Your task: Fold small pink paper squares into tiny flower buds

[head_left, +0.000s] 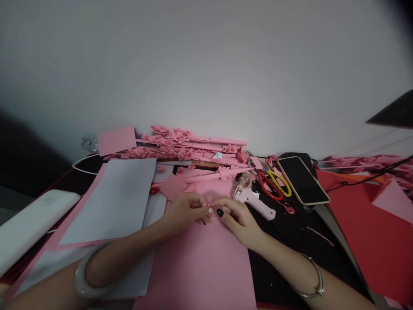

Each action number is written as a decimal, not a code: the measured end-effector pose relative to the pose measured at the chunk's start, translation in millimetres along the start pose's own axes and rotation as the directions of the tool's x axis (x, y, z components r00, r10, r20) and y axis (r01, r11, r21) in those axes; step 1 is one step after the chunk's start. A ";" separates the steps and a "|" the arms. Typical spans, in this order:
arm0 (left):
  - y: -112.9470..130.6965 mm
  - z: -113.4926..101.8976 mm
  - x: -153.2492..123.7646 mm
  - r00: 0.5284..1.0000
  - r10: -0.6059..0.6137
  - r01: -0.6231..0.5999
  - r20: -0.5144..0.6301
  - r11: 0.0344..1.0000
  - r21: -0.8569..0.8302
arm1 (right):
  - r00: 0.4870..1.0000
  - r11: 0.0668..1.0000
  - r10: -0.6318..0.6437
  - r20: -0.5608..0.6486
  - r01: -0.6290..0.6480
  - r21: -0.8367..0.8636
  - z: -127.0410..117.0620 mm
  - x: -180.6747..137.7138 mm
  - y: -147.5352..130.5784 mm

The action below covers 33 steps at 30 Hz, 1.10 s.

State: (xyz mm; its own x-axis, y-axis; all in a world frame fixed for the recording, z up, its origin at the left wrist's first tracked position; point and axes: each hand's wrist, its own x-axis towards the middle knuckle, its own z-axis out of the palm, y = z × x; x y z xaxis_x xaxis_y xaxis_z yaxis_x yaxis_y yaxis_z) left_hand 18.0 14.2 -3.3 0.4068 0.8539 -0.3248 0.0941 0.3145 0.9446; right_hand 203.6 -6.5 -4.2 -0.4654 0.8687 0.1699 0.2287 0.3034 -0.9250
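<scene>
- Pink paper piece point(205, 205), small, apparently folded, partly hidden, held above a larger pink sheet point(200, 267).
- Left hand point(185, 214): pinched together on the paper piece.
- Right hand point(241, 224): fingertips at its edge; cannot tell whether they grip.
- White case point(35, 230): faint mark point(50, 200), too blurred to read.

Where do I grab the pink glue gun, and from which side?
Probably hold the glue gun by its handle, from the near right: that slim end sticks out over the dark surface, pointing away from the gun's messy, crowded end.
</scene>
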 end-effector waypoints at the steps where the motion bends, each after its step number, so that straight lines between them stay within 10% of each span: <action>1: -0.1 0.3 -0.1 1.000 -0.007 0.007 0.003 1.000 -0.010 | 1.000 1.000 0.003 0.016 -0.004 0.024 -0.2 0.1 1.3; 13: -1.9 -0.5 -1.1 0.998 -0.023 0.024 0.061 1.000 -0.019 | 0.992 0.907 0.043 0.118 -0.088 0.413 -0.5 3.4 1.0; 33: 5.1 -3.8 -2.6 0.992 -0.071 0.077 0.103 0.996 -0.055 | 0.996 0.996 -0.049 0.079 0.043 0.083 -5.1 1.2 2.5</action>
State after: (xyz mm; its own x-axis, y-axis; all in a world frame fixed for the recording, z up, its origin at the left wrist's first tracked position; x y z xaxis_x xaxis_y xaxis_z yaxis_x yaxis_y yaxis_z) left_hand 14.0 15.2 2.2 0.4903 0.7823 -0.3841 0.0751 0.4012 0.9129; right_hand 208.0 -2.7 -4.6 -0.5419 0.8192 0.1879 0.1366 0.3065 -0.9420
